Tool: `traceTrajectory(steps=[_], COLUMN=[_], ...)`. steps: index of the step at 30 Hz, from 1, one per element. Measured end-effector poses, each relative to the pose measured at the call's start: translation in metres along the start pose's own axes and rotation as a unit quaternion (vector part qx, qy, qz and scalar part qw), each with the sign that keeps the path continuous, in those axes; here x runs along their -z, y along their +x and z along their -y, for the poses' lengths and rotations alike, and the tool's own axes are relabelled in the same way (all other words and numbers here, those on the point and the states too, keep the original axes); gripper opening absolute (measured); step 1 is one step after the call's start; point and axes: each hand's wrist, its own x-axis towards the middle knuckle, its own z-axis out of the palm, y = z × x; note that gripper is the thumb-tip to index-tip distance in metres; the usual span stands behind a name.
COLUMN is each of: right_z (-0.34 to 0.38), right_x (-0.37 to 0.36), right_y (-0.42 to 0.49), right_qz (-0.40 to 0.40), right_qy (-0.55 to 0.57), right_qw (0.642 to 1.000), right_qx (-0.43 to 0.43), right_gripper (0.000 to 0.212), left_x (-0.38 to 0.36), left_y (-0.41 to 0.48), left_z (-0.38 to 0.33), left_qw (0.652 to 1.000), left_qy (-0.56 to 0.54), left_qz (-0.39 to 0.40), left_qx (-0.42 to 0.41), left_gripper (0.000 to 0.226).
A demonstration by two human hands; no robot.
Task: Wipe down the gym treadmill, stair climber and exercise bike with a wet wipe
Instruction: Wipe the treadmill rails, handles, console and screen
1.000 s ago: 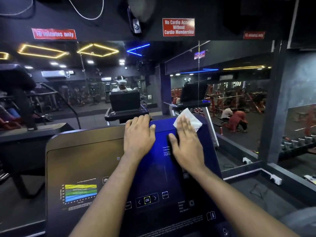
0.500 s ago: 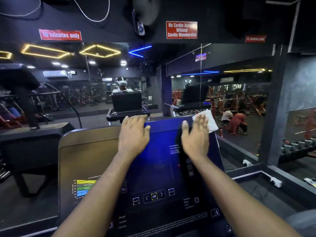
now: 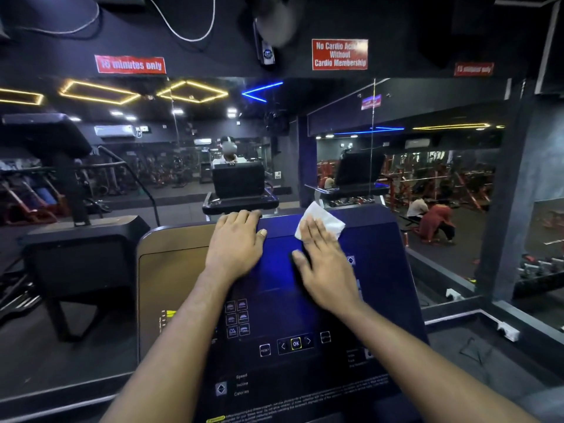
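The treadmill console point(image 3: 274, 346) fills the lower middle of the head view, a dark blue touch screen with an OK button and icons lit. My left hand point(image 3: 236, 244) lies flat on the upper part of the screen, its fingertips over the top edge. My right hand point(image 3: 325, 264) presses a white wet wipe point(image 3: 325, 219) flat against the screen near the top edge, fingers straight. The wipe sticks out beyond the fingertips.
A wall mirror point(image 3: 396, 166) faces the console and reflects gym machines and people. Another machine's black console point(image 3: 82, 257) stands to the left. Floor sockets point(image 3: 508, 331) and a raised ledge lie to the right.
My right hand slid the wipe from the console's top right corner back left and slightly down. The left hand stayed on the top edge. The screen display changed.
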Motion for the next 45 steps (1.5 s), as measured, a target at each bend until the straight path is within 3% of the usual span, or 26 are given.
traceTrajectory(steps=[1,4,5,9,10,11,15,17,19,21,25,26,29,31,36,40,41,45], right_z=[-0.011,-0.022,-0.013,0.015,0.007,-0.003,-0.017,0.004,0.016,0.003,-0.007,0.006,0.040,0.034,0.048,0.069,0.062,0.049], right_x=[0.004,0.016,0.014,-0.004,-0.002,0.001,0.010,0.000,-0.010,-0.008,0.004,0.000,-0.023,-0.025,-0.027,-0.040,-0.038,-0.028], right_y=[0.004,0.029,0.032,-0.003,-0.008,-0.008,0.022,0.022,0.005,-0.002,0.028,0.029,0.001,-0.008,0.022,0.005,0.006,0.030], right_qz=[-0.012,-0.067,-0.073,-0.007,0.001,-0.013,-0.086,-0.078,-0.030,-0.005,-0.084,-0.081,0.005,0.030,-0.070,0.008,0.012,-0.056], right_qy=[0.000,0.033,0.034,0.001,-0.003,0.001,0.031,0.025,0.009,-0.013,0.030,0.027,-0.007,-0.017,0.031,0.006,0.002,0.020], right_qw=[1.000,0.974,0.970,1.000,1.000,1.000,0.968,0.977,0.998,1.000,0.976,0.977,1.000,0.997,0.986,1.000,1.000,0.989], right_qx=[-0.027,-0.212,-0.228,-0.016,0.000,-0.019,-0.232,-0.197,-0.061,0.001,-0.198,-0.195,0.013,0.066,-0.151,0.017,0.026,-0.134], right_gripper=[0.061,0.061,0.063,0.066,0.064,0.062,0.061,0.066,0.067,0.064,0.062,0.065,0.070,0.068,0.064,0.068,0.066,0.062], left_x=[0.000,-0.001,-0.001,-0.003,-0.003,-0.003,-0.002,-0.003,-0.001,0.000,0.007,0.009,0.015,0.016,0.020,0.019,0.019,0.020], left_y=[0.000,-0.002,-0.002,-0.002,-0.001,-0.001,-0.002,-0.002,-0.002,-0.002,-0.005,-0.006,-0.010,-0.015,-0.019,-0.018,-0.019,-0.019], left_z=[0.000,0.000,0.000,0.001,0.001,0.001,0.001,0.002,0.004,0.007,0.015,0.019,0.033,0.044,0.060,0.063,0.064,0.065], left_qw=[1.000,1.000,1.000,1.000,1.000,1.000,1.000,1.000,1.000,0.999,0.999,0.999,0.996,0.997,1.000,1.000,1.000,1.000], left_qy=[-0.001,-0.008,-0.009,-0.011,-0.012,-0.014,-0.014,-0.012,-0.011,-0.020,-0.036,-0.035,-0.012,0.000,0.000,-0.006,-0.008,-0.013], left_qz=[0.001,-0.003,-0.006,-0.014,-0.012,-0.009,-0.010,-0.014,-0.012,0.001,-0.018,-0.034,-0.045,-0.024,0.010,0.017,0.019,0.022], left_qx=[0.000,0.003,0.002,0.001,-0.001,-0.002,-0.004,-0.006,-0.013,-0.026,-0.014,0.009,0.078,0.075,0.026,0.018,0.014,0.016], left_gripper=[0.046,0.047,0.047,0.047,0.048,0.048,0.048,0.048,0.048,0.051,0.050,0.047,0.041,0.040,0.047,0.049,0.049,0.049])
